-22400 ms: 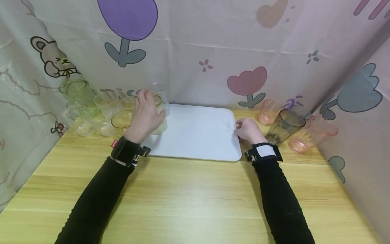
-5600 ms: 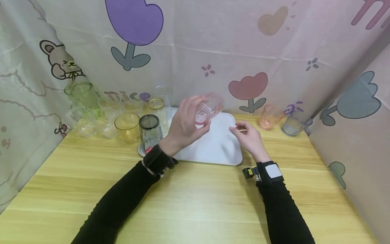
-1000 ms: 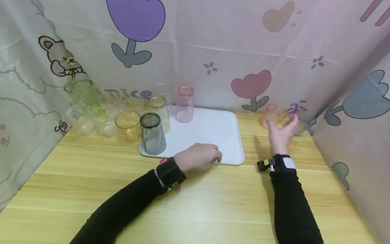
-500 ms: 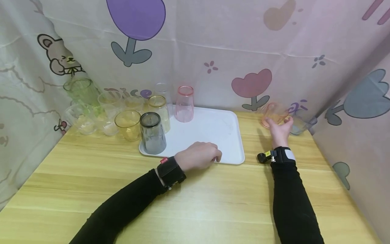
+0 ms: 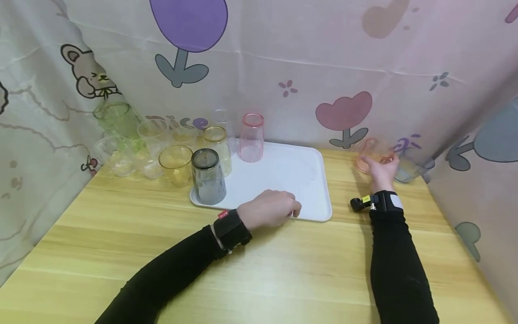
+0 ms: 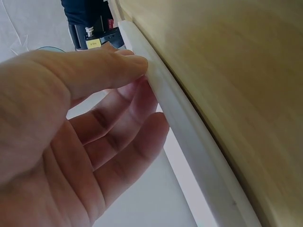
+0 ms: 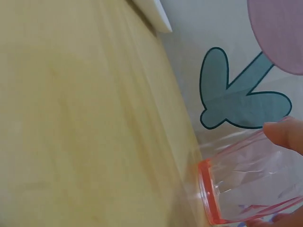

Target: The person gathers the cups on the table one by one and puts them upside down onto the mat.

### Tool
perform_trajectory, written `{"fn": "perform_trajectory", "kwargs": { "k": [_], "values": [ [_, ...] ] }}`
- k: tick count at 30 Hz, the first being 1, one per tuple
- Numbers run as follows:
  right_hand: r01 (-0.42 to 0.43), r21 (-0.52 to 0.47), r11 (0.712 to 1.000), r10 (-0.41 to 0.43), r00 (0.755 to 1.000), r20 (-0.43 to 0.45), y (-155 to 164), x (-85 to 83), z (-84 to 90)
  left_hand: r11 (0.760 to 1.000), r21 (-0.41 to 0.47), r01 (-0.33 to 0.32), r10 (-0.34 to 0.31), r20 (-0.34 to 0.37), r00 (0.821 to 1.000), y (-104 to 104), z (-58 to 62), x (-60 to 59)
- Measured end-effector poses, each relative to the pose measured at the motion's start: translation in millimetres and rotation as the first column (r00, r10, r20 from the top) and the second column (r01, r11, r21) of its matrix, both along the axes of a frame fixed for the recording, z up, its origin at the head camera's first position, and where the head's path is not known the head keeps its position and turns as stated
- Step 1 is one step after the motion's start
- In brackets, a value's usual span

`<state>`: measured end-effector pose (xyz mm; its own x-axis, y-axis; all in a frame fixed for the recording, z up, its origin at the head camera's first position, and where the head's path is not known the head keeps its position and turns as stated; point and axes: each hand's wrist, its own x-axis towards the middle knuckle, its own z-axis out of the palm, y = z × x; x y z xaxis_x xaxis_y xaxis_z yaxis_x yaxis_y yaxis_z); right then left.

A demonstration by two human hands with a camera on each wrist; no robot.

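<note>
The right hand [image 5: 379, 167] holds the orange cup [image 5: 372, 152], with the fingers curled around its side; in the right wrist view one fingertip [image 7: 285, 134] lies on the ribbed wall of this cup [image 7: 251, 182]. The cup is on the wooden table [image 5: 283, 265], to the right of the white tray [image 5: 283, 175] and close to the flower curtain [image 5: 323, 67]. I cannot tell if the cup is tilted or flat on the table. Just beside it, further from the tray, is a grey-blue cup [image 5: 410, 167].

The left hand [image 5: 270, 211] rests on the near edge of the tray. Its fingers are loosely bent, and in the left wrist view the thumb [image 6: 102, 64] touches the rim of the tray [image 6: 184, 127].

On the tray stand three cups upside down: a dark grey cup [image 5: 208, 176] at the near left corner, a yellowish cup [image 5: 218, 148] behind it, and a pink cup [image 5: 252, 137] at the far edge. To the left of the tray there is a group of clear, yellow and green cups [image 5: 141, 144].
</note>
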<state>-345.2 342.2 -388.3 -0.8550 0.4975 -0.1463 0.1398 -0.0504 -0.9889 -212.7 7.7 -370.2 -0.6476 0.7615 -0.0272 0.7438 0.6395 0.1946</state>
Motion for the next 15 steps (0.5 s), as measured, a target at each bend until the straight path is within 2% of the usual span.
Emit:
{"fn": "perform_trajectory", "kwargs": {
  "k": [7, 15],
  "values": [
    [0.026, -0.020, 0.999, -0.026, 1.000, 0.001, 3.3, 3.1, 2.5, 1.000, -0.002, -0.006, 0.006, 0.004, 1.000, 1.9, 0.4, 2.6],
    [0.028, 0.002, 1.000, -0.028, 1.000, 0.009, -3.2, 5.2, 4.4, 1.000, -0.006, -0.017, 0.017, 0.017, 1.000, 0.0, 1.6, 2.1]
  ]
}}
